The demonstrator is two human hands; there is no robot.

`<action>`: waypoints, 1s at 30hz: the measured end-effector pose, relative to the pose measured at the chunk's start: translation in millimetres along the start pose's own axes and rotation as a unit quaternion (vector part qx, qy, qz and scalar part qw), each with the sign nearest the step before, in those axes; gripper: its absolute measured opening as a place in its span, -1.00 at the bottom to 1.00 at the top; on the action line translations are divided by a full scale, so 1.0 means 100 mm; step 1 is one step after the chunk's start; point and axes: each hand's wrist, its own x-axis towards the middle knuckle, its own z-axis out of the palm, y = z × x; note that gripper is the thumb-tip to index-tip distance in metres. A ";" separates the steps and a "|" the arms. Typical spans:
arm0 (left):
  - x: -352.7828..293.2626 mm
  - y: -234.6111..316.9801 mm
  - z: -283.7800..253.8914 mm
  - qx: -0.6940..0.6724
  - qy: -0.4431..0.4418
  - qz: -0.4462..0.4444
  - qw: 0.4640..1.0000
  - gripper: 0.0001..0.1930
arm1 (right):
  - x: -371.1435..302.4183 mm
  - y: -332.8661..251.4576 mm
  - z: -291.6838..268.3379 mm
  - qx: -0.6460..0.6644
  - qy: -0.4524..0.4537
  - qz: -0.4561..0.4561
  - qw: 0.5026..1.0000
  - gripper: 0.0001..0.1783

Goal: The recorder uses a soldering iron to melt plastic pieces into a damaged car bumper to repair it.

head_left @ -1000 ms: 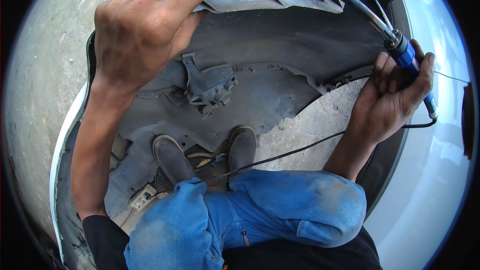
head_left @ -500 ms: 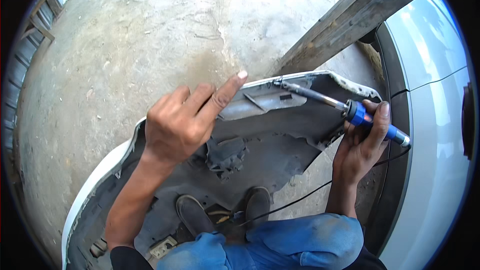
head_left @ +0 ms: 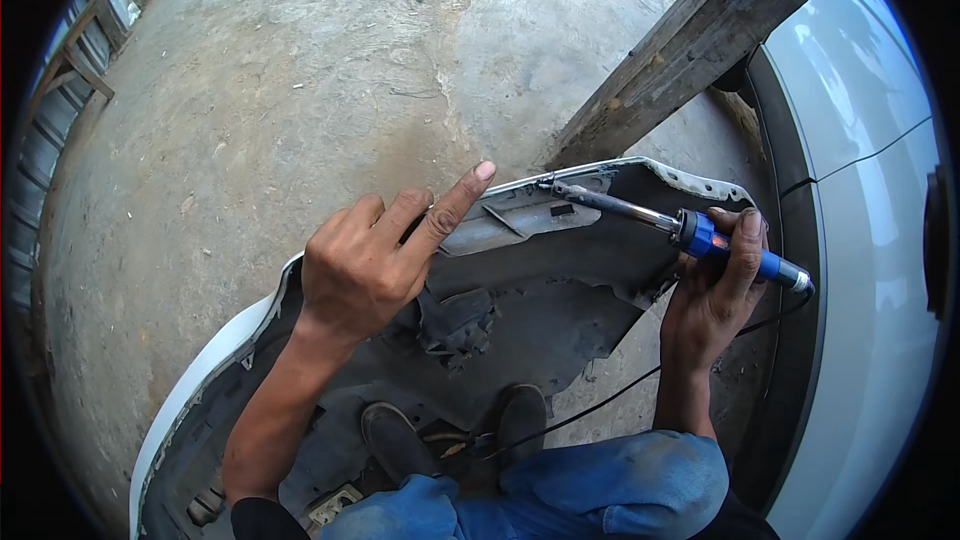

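Note:
A white car bumper (head_left: 228, 338) stands before me with its dark inner side toward me. My left hand (head_left: 365, 265) is at its upper rim, index finger stretched along the edge and the other fingers bent over it; the thumb is hidden. In my right hand (head_left: 715, 305) is a blue-handled soldering iron (head_left: 706, 234), held between thumb and fingers. Its long metal shaft points left, and the tip meets the inside of the rim near a dark, melted-looking spot (head_left: 546, 183). A black cord (head_left: 610, 398) runs from the handle's end down toward my feet.
A wooden post (head_left: 690, 50) leans just beyond the bumper. A pale car body (head_left: 870, 240) stands close on the right. My shoes (head_left: 522, 420) are inside the bumper's curve, near a power strip (head_left: 335, 506). Rough concrete floor (head_left: 270, 110) lies beyond.
The view has shifted slightly, so the bumper sits a little lower in the picture. The iron's tip has slid slightly left along the rim. Both hands keep much the same hold.

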 end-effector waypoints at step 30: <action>-0.02 -0.01 -0.01 -0.042 0.026 0.011 0.999 -0.19 | 0.01 -0.10 0.11 0.006 0.044 0.027 0.999 -0.61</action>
